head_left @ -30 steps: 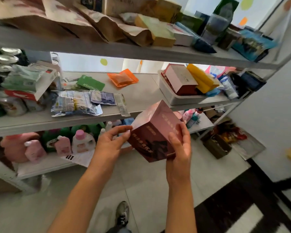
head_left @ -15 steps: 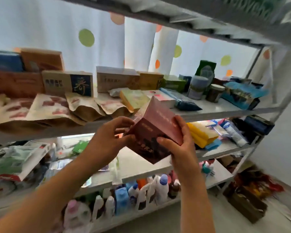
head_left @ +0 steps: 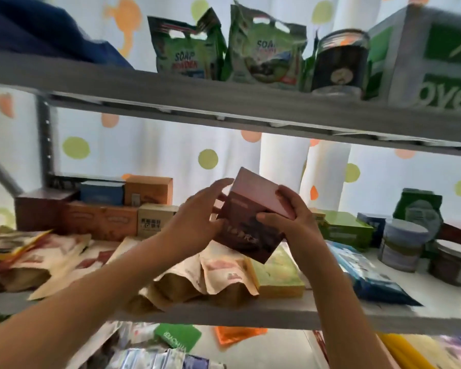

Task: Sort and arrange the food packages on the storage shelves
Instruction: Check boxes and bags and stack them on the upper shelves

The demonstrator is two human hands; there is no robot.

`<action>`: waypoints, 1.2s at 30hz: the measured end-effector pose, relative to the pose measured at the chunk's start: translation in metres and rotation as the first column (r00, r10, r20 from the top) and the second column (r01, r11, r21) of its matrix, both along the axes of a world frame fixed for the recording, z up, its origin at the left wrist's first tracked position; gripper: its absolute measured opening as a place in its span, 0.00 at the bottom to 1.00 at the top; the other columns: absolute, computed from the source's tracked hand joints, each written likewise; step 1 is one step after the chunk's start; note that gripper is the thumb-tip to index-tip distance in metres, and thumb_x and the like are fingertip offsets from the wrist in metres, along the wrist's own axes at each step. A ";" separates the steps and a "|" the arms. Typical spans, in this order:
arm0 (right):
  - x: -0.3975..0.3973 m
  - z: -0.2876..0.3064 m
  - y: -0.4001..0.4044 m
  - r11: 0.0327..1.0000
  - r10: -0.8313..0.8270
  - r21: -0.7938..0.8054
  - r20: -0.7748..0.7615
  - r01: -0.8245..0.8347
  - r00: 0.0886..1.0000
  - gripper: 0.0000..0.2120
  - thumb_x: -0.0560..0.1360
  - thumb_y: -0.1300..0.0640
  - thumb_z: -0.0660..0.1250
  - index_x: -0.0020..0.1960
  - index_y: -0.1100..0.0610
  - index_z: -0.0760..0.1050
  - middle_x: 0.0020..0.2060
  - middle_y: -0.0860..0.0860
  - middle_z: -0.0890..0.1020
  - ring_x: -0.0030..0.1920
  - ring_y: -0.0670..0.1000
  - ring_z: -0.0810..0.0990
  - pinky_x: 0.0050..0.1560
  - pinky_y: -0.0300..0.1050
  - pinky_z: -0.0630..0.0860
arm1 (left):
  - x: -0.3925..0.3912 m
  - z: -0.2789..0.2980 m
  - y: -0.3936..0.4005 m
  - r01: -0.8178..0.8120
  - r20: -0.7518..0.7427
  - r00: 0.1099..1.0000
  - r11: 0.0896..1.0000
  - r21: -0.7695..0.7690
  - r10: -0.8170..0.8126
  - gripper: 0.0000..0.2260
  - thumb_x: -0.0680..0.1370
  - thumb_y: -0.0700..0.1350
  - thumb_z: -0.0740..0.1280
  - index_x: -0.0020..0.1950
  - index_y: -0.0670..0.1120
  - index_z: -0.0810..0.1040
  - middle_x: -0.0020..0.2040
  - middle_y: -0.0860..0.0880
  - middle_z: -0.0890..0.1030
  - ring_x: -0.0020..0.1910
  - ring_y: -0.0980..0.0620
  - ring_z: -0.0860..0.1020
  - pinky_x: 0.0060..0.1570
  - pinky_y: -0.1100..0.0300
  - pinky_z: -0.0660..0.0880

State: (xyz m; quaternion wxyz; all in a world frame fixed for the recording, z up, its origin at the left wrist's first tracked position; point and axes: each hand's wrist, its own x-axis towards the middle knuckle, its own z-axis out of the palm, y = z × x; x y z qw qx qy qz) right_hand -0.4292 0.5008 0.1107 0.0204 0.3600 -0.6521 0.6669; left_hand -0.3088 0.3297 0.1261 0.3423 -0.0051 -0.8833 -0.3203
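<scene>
Head view: both hands up at the middle shelf [head_left: 250, 314], holding one maroon box [head_left: 250, 225] with a pink top face, tilted, one corner pointing down. The box is in the air in front of the shelf, above the brown paper pouches [head_left: 197, 278] and the yellow-green flat box [head_left: 277, 275], not resting on either.

Right hand [head_left: 293, 222]: fingers curled over the box's right edge, thumb pressed on its dark front face. Firm grip.

Left hand [head_left: 197, 222]: fingers mostly straight, spread along the box's left side; the thumb tip meets the front face. It supports rather than clamps.

Same shelf, left: a stack of cartons at the back, orange carton [head_left: 148, 190], blue carton [head_left: 101, 193], dark brown carton [head_left: 40, 209]. Right: green box [head_left: 346, 230], blue wrapped pack [head_left: 370, 275], grey tub [head_left: 402, 243], and a small jar [head_left: 453, 262] beside it.

Top shelf [head_left: 224, 107]: two soap powder bags [head_left: 189, 46] upright, dark jar [head_left: 341, 62] to their right, then a grey and green box [head_left: 437, 57].

Shelf below: green card [head_left: 179, 336], orange packet [head_left: 237, 335], partly hidden.
</scene>
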 end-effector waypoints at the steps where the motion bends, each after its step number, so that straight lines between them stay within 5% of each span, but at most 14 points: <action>1: -0.010 0.004 -0.011 1.000 0.032 0.000 -0.004 -0.032 0.999 0.40 0.58 0.43 0.79 0.68 0.39 0.68 0.61 0.42 0.74 0.61 0.51 0.77 0.60 0.48 0.81 | -0.005 0.005 -0.010 -0.029 0.006 1.000 0.999 -0.020 0.029 0.33 0.75 0.36 0.71 0.74 0.60 0.64 0.58 0.57 0.78 0.53 0.57 0.80 0.53 0.54 0.81; 8: -0.076 0.025 -0.103 0.987 0.152 -0.025 -0.102 -0.156 0.983 0.33 0.62 0.47 0.81 0.65 0.39 0.73 0.62 0.44 0.75 0.60 0.51 0.78 0.53 0.43 0.83 | -0.052 0.025 -0.091 -0.224 -0.043 0.974 0.939 -0.262 0.220 0.33 0.75 0.44 0.74 0.76 0.53 0.63 0.68 0.50 0.73 0.61 0.52 0.76 0.57 0.57 0.77; 19: -0.154 0.043 -0.221 0.971 0.210 0.138 -0.113 -0.193 0.971 0.34 0.63 0.51 0.82 0.66 0.49 0.73 0.59 0.46 0.76 0.58 0.51 0.79 0.50 0.38 0.81 | -0.123 0.047 -0.208 -0.439 -0.198 0.885 0.615 -0.655 0.421 0.20 0.75 0.54 0.72 0.65 0.48 0.79 0.61 0.50 0.79 0.58 0.50 0.77 0.57 0.55 0.76; 24: -0.184 0.041 -0.254 0.954 0.232 0.203 -0.029 -0.221 0.972 0.35 0.59 0.49 0.81 0.64 0.50 0.73 0.59 0.43 0.77 0.58 0.47 0.79 0.53 0.42 0.81 | -0.146 0.049 -0.239 -0.376 -0.109 0.896 0.604 -0.703 0.431 0.19 0.75 0.56 0.71 0.62 0.49 0.80 0.58 0.51 0.80 0.56 0.51 0.76 0.57 0.57 0.75; 28: -0.202 0.032 -0.273 0.910 0.255 0.328 0.037 -0.252 0.966 0.39 0.57 0.45 0.82 0.64 0.52 0.72 0.58 0.48 0.77 0.58 0.53 0.80 0.61 0.52 0.80 | -0.155 0.044 -0.248 -0.324 -0.023 0.879 0.562 -0.761 0.476 0.14 0.77 0.54 0.69 0.61 0.52 0.80 0.55 0.52 0.81 0.54 0.52 0.76 0.55 0.56 0.75; 33: -0.213 0.017 -0.288 0.827 0.297 0.482 0.065 -0.291 0.953 0.35 0.61 0.47 0.84 0.61 0.53 0.71 0.57 0.52 0.78 0.55 0.52 0.81 0.51 0.42 0.78 | -0.160 0.029 -0.253 -0.234 0.125 0.812 0.515 -0.825 0.570 0.11 0.78 0.53 0.64 0.58 0.54 0.81 0.51 0.52 0.80 0.56 0.51 0.74 0.53 0.54 0.71; 36: -0.210 0.010 -0.291 0.776 0.301 0.579 0.011 -0.252 0.953 0.31 0.68 0.49 0.81 0.64 0.55 0.71 0.55 0.49 0.75 0.53 0.45 0.76 0.44 0.35 0.71 | -0.160 0.017 -0.254 -0.202 0.211 0.780 0.557 -0.806 0.589 0.12 0.78 0.50 0.66 0.59 0.52 0.82 0.57 0.50 0.79 0.64 0.50 0.71 0.60 0.54 0.70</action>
